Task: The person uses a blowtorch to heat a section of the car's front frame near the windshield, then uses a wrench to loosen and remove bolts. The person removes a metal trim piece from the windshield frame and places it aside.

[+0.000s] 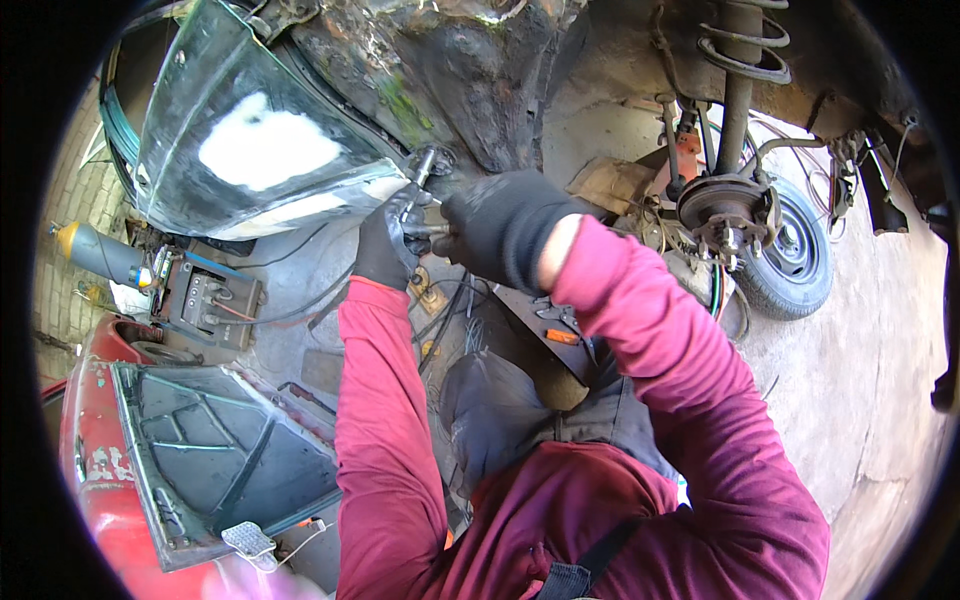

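Observation:
Both my hands wear black gloves and meet in front of the lower edge of a dark green car body panel (190,130), which bears a white patch. My left hand (386,242) is closed around a silver metal tool (424,166), whose upper end lies beside a dark round part at the panel's corner. Directly to its right, my right hand (510,228) is curled into a fist. A short metal piece (428,230) runs between the two hands, and the right fingers seem to grip its end. The gloves hide most of the tool, so its exact kind cannot be made out.
Rusty bodywork (465,75) hangs overhead. To the right are a brake disc and hub (725,205), a coil spring (745,45) and a wheel (790,250). At left stand a gas cylinder (100,255), a welding machine (205,300) and a red car (100,440). Cables cross the floor.

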A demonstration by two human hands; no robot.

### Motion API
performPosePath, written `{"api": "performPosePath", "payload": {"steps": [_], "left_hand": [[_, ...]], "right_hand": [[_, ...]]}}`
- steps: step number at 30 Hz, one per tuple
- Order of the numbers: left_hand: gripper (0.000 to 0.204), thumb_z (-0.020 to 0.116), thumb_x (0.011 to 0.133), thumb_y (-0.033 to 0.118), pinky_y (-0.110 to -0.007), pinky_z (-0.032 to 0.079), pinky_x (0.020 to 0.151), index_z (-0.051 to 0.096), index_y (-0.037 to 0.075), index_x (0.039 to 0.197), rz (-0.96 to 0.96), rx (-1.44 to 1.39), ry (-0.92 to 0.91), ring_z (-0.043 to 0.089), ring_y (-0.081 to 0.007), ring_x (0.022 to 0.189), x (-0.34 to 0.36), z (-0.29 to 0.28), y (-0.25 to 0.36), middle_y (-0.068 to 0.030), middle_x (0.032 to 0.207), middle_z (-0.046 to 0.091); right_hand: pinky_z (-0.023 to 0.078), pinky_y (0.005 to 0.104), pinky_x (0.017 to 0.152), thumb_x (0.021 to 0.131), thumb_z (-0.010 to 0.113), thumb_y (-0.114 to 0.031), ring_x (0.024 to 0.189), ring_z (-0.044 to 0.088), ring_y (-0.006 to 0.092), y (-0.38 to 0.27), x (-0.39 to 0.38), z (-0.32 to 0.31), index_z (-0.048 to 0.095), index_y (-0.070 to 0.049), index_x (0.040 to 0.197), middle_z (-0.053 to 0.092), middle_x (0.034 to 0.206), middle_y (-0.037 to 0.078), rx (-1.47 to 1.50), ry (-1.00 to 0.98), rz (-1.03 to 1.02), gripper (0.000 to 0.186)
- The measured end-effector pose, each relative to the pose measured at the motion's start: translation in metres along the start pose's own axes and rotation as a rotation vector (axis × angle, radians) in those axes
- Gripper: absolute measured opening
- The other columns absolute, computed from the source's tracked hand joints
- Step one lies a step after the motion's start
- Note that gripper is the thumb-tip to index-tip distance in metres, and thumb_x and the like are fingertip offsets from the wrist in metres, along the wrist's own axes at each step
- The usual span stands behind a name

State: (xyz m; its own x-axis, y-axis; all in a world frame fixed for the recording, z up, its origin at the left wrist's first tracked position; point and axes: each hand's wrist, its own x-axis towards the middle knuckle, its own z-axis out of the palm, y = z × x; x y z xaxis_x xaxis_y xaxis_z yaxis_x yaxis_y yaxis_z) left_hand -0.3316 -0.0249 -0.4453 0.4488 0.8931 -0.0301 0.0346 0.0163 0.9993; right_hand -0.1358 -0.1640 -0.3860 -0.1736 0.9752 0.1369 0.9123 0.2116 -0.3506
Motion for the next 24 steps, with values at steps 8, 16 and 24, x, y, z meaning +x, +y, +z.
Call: {"api": "performPosePath", "payload": {"steps": [8, 16, 24], "left_hand": [[0.03, 0.064, 0.103, 0.028, -0.04, 0.046, 0.061, 0.075, 0.003, 0.091, 0.392, 0.853, 0.239, 0.061, -0.0234, 0.061, 0.007, 0.016, 0.0, -0.0083, 0.068, 0.062], [0.039, 0.065, 0.1, 0.036, -0.046, 0.046, 0.063, 0.074, 0.001, 0.086, 0.258, 0.817, 0.3, 0.058, -0.031, 0.062, -0.023, 0.016, 0.02, -0.0157, 0.071, 0.067], [0.023, 0.067, 0.102, 0.023, -0.03, 0.04, 0.06, 0.071, 0.0, 0.098, 0.452, 0.453, 0.379, 0.05, -0.0062, 0.068, -0.086, 0.031, 0.116, 0.0032, 0.075, 0.059]], "right_hand": [[0.057, 0.0508, 0.081, 0.099, 0.068, -0.038, 0.093, 0.073, 0.0414, 0.012, -0.003, 0.095, 0.074, -0.009, 0.109, 0.075, 0.1, 0.021, 0.232, 0.104, 0.162, 0.032], [0.055, 0.0531, 0.086, 0.101, 0.063, -0.034, 0.098, 0.071, 0.0458, 0.02, 0.003, 0.113, 0.071, -0.009, 0.118, 0.074, 0.103, 0.026, 0.543, 0.018, 0.024, 0.031], [0.056, 0.0484, 0.091, 0.105, 0.062, -0.025, 0.105, 0.071, 0.0429, -0.037, -0.024, 0.026, 0.066, -0.008, 0.134, 0.073, 0.116, 0.023, 0.523, 0.354, -0.169, 0.035]]}}
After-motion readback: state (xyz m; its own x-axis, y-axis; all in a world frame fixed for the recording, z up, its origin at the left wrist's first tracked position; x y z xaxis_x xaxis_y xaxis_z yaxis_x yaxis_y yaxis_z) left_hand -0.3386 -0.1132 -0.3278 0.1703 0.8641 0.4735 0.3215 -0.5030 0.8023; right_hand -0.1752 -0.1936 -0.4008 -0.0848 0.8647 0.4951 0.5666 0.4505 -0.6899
